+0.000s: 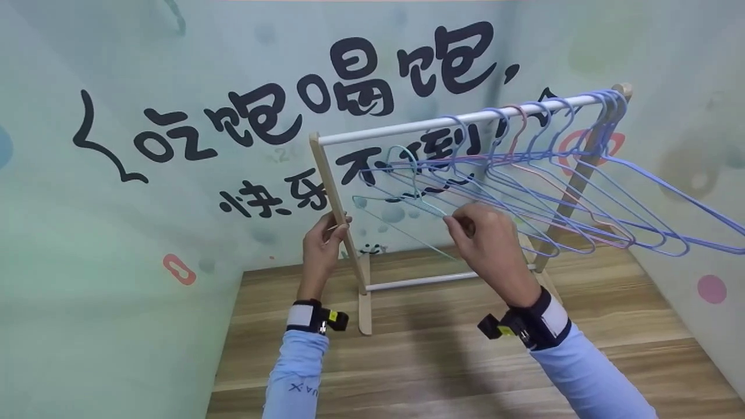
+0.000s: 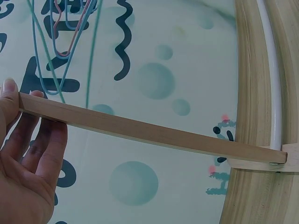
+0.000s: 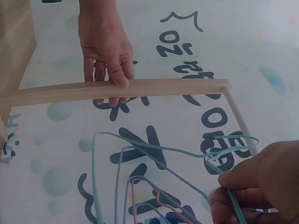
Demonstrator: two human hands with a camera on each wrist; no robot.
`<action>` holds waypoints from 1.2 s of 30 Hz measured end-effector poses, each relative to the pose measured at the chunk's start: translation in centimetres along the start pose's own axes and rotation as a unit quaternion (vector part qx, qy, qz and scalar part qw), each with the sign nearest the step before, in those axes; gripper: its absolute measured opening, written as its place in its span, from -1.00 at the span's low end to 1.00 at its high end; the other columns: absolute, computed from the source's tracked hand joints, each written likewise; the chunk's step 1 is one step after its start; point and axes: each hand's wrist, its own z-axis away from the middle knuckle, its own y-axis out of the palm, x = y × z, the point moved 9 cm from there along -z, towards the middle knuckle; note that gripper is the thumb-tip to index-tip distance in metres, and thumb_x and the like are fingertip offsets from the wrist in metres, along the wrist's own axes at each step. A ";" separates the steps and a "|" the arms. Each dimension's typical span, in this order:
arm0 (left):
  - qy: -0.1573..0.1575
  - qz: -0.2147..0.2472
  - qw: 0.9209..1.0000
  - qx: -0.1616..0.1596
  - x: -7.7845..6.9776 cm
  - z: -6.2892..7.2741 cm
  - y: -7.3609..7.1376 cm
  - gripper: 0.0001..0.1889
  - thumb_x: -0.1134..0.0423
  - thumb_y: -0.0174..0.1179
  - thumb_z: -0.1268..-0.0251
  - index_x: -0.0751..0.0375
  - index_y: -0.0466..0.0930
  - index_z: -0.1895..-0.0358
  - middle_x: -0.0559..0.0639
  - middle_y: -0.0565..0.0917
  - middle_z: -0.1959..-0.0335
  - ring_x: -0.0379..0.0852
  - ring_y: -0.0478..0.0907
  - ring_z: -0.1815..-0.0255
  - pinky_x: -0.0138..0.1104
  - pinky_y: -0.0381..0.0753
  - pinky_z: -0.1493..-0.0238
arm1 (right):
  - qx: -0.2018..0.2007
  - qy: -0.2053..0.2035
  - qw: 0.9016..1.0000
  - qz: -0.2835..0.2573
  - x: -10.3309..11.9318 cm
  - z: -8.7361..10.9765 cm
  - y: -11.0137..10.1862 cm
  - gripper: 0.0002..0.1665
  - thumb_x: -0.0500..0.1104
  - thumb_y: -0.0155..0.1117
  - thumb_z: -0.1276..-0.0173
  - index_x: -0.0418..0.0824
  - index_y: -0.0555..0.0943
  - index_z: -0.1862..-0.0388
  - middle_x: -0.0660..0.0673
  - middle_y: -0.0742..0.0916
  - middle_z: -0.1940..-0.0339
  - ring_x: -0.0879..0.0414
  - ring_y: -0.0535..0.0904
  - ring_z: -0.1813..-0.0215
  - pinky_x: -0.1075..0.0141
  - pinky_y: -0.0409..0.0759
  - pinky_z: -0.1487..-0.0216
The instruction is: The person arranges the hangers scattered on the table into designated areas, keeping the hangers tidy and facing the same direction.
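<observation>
In the head view, my left hand [image 1: 321, 241] grips the near wooden post [image 1: 334, 198] of a hanger rack about midway up. The left wrist view shows the thumb on one side of that post and the fingers on the other. My right hand [image 1: 492, 247] pinches one shoulder of a light green hanger [image 1: 429, 205] between thumb and fingers. The green hook appears below the white top rail [image 1: 396, 125] in the head view and overlaps the rail's line in the right wrist view. Several blue hangers [image 1: 461, 125] and a pink hanger [image 1: 524, 119] hang farther along the rail.
The rack stands on a wood-grain surface [image 1: 384, 372], its foot [image 1: 365, 314] toward me and a lower white bar [image 1: 425, 281] near the base. Pale green walls [image 1: 116, 244] with large dark lettering rise behind and beside it. The far post [image 1: 573, 192] stands at the right.
</observation>
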 end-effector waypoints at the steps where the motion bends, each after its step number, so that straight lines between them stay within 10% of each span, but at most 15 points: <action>1: 0.004 0.002 1.000 0.000 0.0 0.0 0.0 -0.64 0.30 0.14 -0.54 0.31 0.53 -0.30 0.10 0.67 -0.09 -0.02 0.62 -0.15 -0.24 0.62 -0.17 | -0.003 -0.001 1.000 0.000 0.1 -0.2 -0.2 -0.86 -0.28 0.37 -0.41 -0.28 0.71 0.38 -0.04 0.63 0.54 0.14 0.46 0.51 0.29 0.41 0.50; 19: -0.005 -0.008 1.000 0.000 0.0 0.0 0.1 -0.63 0.28 0.14 -0.54 0.25 0.52 -0.32 0.06 0.66 -0.10 -0.04 0.63 -0.15 -0.26 0.61 -0.18 | -0.061 0.006 0.998 -0.007 0.9 -2.6 -3.2 -0.83 -0.22 0.38 -0.44 -0.32 0.71 0.32 -0.10 0.69 0.51 0.16 0.53 0.50 0.37 0.41 0.48; 36: 0.002 -0.003 1.000 0.000 -0.1 0.1 0.1 -0.62 0.29 0.15 -0.54 0.35 0.51 -0.31 0.09 0.66 -0.10 0.02 0.62 -0.17 -0.26 0.61 -0.18 | -0.007 0.039 0.999 -0.003 -0.1 -2.2 1.0 -0.82 -0.26 0.40 -0.40 -0.28 0.70 0.43 -0.07 0.68 0.57 0.14 0.55 0.55 0.24 0.50 0.53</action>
